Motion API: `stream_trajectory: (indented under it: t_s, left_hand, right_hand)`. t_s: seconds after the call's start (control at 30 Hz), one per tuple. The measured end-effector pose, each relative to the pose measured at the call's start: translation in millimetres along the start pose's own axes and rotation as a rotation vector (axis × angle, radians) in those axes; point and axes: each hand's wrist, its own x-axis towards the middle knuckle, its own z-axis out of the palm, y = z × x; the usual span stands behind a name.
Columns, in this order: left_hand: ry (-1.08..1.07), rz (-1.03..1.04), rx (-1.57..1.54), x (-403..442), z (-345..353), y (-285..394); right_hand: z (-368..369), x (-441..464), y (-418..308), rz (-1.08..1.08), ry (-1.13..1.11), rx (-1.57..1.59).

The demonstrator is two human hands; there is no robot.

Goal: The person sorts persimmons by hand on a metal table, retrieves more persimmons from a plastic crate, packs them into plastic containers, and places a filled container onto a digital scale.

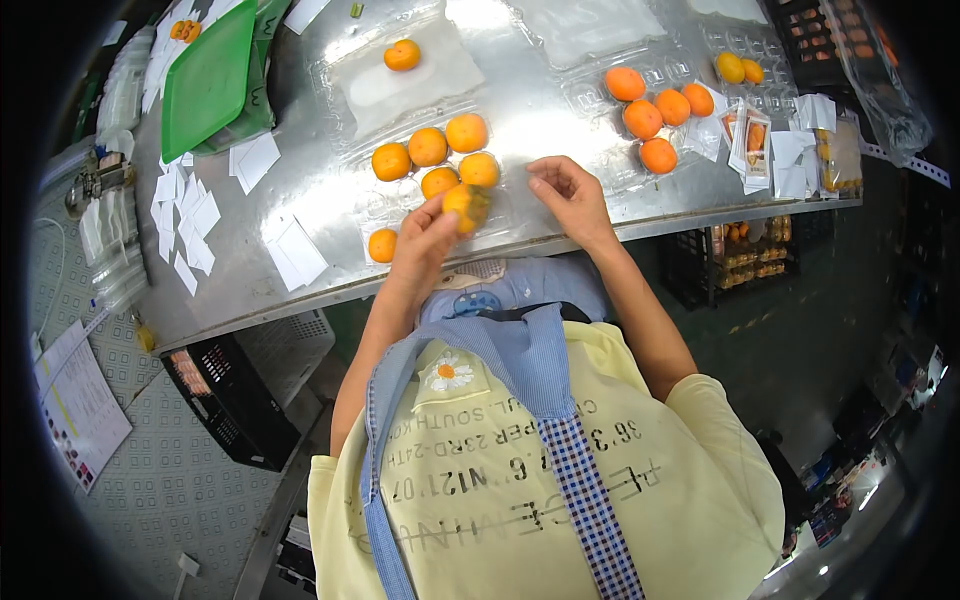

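My left hand (422, 240) pinches an orange persimmon (467, 208) with a greenish leafy top, just over the table's near edge. Right behind it, a clear plastic tray (500, 222) carries several more persimmons (427, 147), one of them apart at the near left. My right hand (572, 200) hovers to the right of this tray, fingers loosely bent and apart, with nothing in it. A second clear tray (590, 105) to the right holds several deeper orange persimmons (642, 119). Farther back, a single persimmon (402, 55) rests on a white sheet in another clear tray.
A green tray (207, 85) stands at the back left, with white paper slips (295, 252) scattered near it. At the right lie cards (750, 145), a clear tray with two yellowish fruits (740, 69) and a dark crate (830, 40). Black crates (235, 400) sit below the table edge (330, 290).
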Motion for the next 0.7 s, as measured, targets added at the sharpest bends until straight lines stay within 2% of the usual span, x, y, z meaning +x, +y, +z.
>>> stream_trajectory:
  t_s: [0.03, 0.13, 0.17, 0.3, 0.47, 0.53, 0.6, 0.7]
  left_hand:
    - [0.045, 0.029, 0.200, 2, 2, -1]
    - [0.080, 0.334, 1.081, 0, 17, 5]
    - [0.035, 0.622, 1.255, 6, 13, -2]
    - [-0.056, 0.725, 1.509, 11, 17, -3]
    - [-0.084, 0.726, 1.671, 22, 26, -2]
    - [-0.067, 0.719, 1.689, 22, 28, -3]
    - [-0.068, 0.684, 1.696, 22, 27, -1]
    - [-0.013, 0.755, 1.502, 18, 24, 7]
  right_hand:
    - [-2, 0, 0, 0.002, 0.021, -0.013]
    - [-14, 1, 6, -0.001, 0.086, -0.039]
    - [-18, 1, 9, -0.006, 0.108, -0.043]
    - [-28, 1, 5, 0.011, 0.158, 0.034]
    - [-25, 0, 5, -0.047, 0.102, -0.208]
    - [-16, -3, 0, -0.003, -0.018, -0.331]
    - [-2, -6, 10, -0.074, -0.069, -0.367]
    - [-2, -5, -4, -0.143, 0.062, -0.432]
